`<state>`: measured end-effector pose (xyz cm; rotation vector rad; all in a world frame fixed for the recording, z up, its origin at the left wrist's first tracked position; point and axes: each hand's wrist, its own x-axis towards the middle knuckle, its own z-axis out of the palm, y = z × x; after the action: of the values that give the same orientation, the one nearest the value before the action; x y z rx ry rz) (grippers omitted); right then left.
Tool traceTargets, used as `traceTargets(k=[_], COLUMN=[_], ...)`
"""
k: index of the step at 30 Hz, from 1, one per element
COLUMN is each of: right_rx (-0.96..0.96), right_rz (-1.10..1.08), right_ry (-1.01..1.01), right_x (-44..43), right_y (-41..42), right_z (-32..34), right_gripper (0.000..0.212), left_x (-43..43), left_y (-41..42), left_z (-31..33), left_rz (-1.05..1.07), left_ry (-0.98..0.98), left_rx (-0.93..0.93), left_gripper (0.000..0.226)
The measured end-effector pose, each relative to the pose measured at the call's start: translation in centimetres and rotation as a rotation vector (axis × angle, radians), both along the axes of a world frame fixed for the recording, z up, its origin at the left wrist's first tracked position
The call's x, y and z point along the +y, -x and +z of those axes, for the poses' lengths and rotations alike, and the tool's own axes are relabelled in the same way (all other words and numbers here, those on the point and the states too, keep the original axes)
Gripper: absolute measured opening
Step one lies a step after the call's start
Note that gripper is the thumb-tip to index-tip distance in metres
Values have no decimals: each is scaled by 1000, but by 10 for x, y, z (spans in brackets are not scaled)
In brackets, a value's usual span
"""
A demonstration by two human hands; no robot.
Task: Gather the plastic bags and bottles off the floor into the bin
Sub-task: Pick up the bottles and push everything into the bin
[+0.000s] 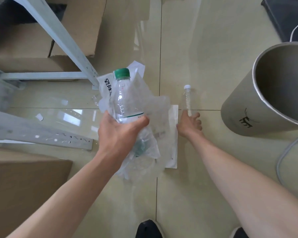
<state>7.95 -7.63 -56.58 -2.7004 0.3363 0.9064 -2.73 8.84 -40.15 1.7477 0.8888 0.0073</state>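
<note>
My left hand is shut on a clear bottle with a green cap together with a bundle of crumpled clear plastic bags, held above the floor. Lower and to the right, my right hand closes its fingers round the bottom end of a slim clear bottle with a white cap that lies on the tiles. A flat white bag lies on the floor between my hands, partly hidden by the bundle. The grey round bin stands open at the right.
A pale metal shelf frame and cardboard boxes fill the left side. Another cardboard sheet lies at lower left. A grey hose curves by the bin. My dark shoes are at the bottom edge.
</note>
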Motion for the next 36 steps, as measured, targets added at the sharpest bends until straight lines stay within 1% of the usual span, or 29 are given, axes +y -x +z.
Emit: traceTargets(k=[1, 3, 6, 7, 11, 13, 15, 17, 19, 22, 23, 24, 26, 29, 30, 33, 36], right_rx=[17, 47, 10, -18, -46, -43, -86, -150, -157, -46, 3, 42, 86, 54, 17, -127, -305], right_rz=[-22, -81, -211, -214, -63, -52, -89, -160, -225, -240, -230, -202, -158, -232, -269, -391, -376], right_ry=[6, -35, -183, -203, -212, -230, -248, -361, -553, -731, -775, -817, -887, -994, -1040, -1146, -1082], right_x=[-2, -6, -6, -7, -15, -21, -25, -24, -22, -19, -20, -21, -25, -40, -46, -66, -97], right_y=[3, 10, 16, 17, 22, 26, 33, 42, 52, 66, 71, 76, 83, 80, 77, 67, 51], right_z=[0, 4, 16, 22, 55, 77, 100, 122, 144, 180, 191, 203, 226, 255, 269, 311, 364], right_gripper=[62, 69, 73, 73, 66, 63, 58, 58, 68, 91, 97, 97, 89, 84, 80, 68, 56], left_x=[-1, -7, -16, -18, -18, -17, -18, -21, -27, -36, -39, -41, -46, -51, -54, -69, -97], left_y=[-2, -8, -15, -18, -18, -14, -11, -11, -9, -3, -1, 1, 4, -2, -5, -20, -39], left_z=[0, 1, 3, 3, 2, 6, 14, 26, 40, 59, 66, 75, 95, 132, 147, 189, 229], left_rz=[-14, -46, -57, -48, -49, -43, -37, -27, -10, 23, 24, 15, -37, -95, -109, -162, -194], left_ry=[6, -4, -5, 12, 52, 58, 54, 64, 99, 139, 147, 151, 160, 184, 194, 269, 360], left_rx=[-6, -15, -24, -28, 4, 9, -4, -35, -62, -110, -126, -140, -183, -232, -244, -298, -360], left_gripper=[38, 43, 49, 51, 61, 60, 57, 58, 61, 61, 61, 60, 53, 45, 44, 30, 21])
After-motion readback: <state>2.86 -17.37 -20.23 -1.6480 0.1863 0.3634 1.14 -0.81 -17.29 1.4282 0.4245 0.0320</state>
